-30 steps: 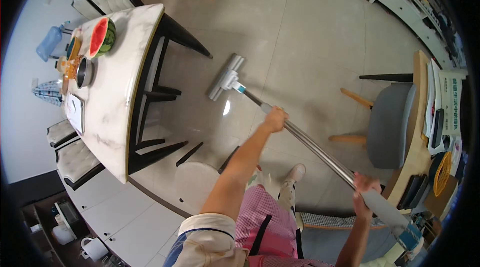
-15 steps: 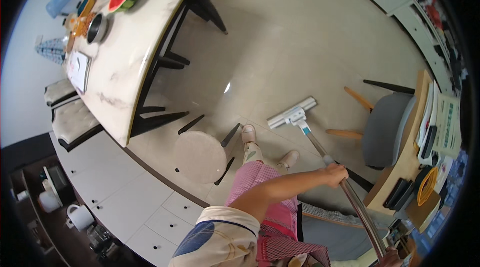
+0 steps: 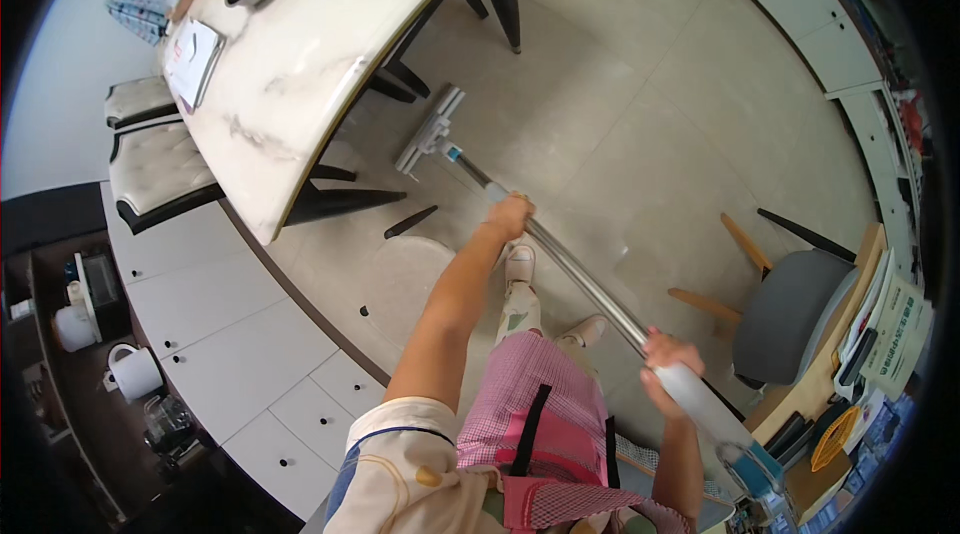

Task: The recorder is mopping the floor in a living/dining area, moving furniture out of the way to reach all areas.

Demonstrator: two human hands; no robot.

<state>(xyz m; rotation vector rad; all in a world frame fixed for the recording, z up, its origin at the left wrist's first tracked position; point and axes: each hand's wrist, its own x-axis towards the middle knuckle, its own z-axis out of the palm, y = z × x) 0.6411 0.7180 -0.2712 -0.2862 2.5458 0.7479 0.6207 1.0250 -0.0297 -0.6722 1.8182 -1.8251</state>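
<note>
My L hand (image 3: 512, 218) n R hand (image 3: 672, 364) both got fingers (image 3: 676, 350) wrapped round the mop pole (image 3: 590, 284), mop head (image 3: 430, 129) on flr (image 3: 640, 144) nr the table (image 3: 290, 104).

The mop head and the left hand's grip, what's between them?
In the head view, between the mop head and the left hand's grip there's a blue collar, then a short bit of pole.

Grips mop pole (image 3: 585, 280) w/ L hand (image 3: 512, 217) at ctr & R hand (image 3: 672, 364) at 4 o'clock. Has mop head (image 3: 430, 134) on flr (image 3: 650, 174), 11 o'clock, nr marble-top tbl (image 3: 300, 74) at 10. Shows gry chair (image 3: 790, 309) approx 3:30, wht cabs (image 3: 250, 359) at 8.
</note>
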